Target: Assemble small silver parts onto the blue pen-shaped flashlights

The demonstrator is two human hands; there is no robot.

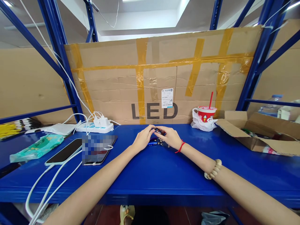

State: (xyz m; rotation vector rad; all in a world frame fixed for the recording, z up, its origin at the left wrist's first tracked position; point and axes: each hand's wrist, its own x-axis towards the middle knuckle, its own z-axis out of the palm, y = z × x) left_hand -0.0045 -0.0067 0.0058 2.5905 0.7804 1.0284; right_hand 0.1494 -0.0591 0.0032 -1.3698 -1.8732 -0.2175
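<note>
My left hand and my right hand meet over the middle of the blue table. Between their fingertips is a small dark, shiny piece. Fingers cover much of it, so its kind cannot be made out. Both hands are closed, with the right fingers curled over the piece and the left ones pinching at its left end. Just beneath them lies a shiny blue tube-like piece. Several tiny dark and gold-coloured parts are scattered beside it, partly hidden by my right hand.
Two phones, a light-cased one and a dark one, lie left with white cables. Behind them sits a power strip. A red cup and an open cardboard box stand right. Taped cardboard backs the table.
</note>
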